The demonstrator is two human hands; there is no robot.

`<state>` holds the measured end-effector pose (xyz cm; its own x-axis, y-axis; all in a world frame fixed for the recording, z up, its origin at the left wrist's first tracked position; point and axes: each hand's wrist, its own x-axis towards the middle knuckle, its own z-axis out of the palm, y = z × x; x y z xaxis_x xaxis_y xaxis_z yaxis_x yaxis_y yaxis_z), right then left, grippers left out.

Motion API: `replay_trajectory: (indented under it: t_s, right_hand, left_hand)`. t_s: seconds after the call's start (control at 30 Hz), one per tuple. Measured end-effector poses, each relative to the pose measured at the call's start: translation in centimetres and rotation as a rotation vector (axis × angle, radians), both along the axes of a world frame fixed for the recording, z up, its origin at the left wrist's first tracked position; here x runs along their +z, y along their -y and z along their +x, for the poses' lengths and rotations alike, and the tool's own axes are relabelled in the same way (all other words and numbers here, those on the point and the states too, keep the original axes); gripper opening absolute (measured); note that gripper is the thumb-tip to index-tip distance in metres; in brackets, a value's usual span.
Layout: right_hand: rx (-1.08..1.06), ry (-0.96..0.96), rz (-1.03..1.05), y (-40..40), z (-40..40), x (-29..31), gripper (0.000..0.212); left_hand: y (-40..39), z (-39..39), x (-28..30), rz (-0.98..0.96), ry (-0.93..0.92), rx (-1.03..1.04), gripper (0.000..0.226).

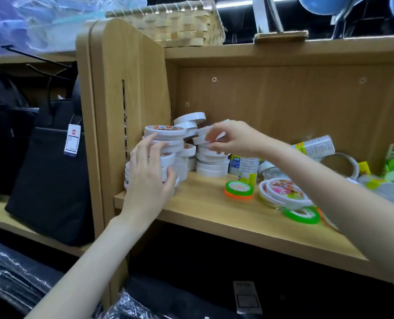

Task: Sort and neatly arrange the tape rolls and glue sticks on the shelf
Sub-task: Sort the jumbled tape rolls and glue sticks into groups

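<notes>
Steadying round white tape rolls [166, 143], wooden shelf [237, 217]

On the shelf [214, 215], tape stacks fill the 9 o'clock corner against the side panel [127, 88]. The front stack [166, 153] stands nearest the edge; the back stack [212, 162] is at its 2 o'clock, near the rear wall. The left hand [149, 171] lies on the front stack's face. The right hand [230, 139] is at the back stack's top. A flat roll [239, 190] lies at 3 o'clock of the front stack, and a roll pack [283, 192] just beyond it. A basket [180, 24] sits on the top board, at 12 o'clock. Bags [51, 171] hang at 9 o'clock, outside the panel.
</notes>
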<state>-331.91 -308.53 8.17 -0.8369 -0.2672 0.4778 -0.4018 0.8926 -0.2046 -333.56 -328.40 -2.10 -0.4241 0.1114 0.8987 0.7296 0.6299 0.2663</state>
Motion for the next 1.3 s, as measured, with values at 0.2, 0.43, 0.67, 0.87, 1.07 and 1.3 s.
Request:
replay_trajectory:
  t_s: [0.2, 0.43, 0.67, 0.87, 1.07, 1.3]
  right_hand:
    - [-0.223, 0.241, 0.25, -7.6, 6.9, -0.2, 0.011]
    - [-0.236, 0.33, 0.333, -10.1, 9.4, -5.0, 0.02]
    - [-0.236, 0.1, 0.167, -12.2, 12.1, -2.2, 0.005]
    - [-0.324, 0.134, 0.244, -14.3, 18.4, 0.1, 0.005]
    - [-0.357, 0.369, 0.414, -15.4, 20.5, -5.8, 0.019]
    - [-0.285, 0.303, -0.017, -18.2, 21.3, -1.2, 0.024]
  left_hand:
    - [-5.7, 1.1, 0.1, -0.095, 0.094, -0.258, 0.036]
    - [-10.3, 1.4, -0.6, -0.479, 0.356, -0.376, 0.028]
    - [-10.3, 1.7, -0.5, -0.555, 0.329, -0.392, 0.029]
    - [-12.6, 3.7, 0.0, -0.421, 0.251, -0.521, 0.028]
    - [-16.8, 5.8, 0.9, -0.47, 0.254, -0.58, 0.043]
    - [-18.8, 4.4, 2.5, -0.394, 0.222, -0.567, 0.025]
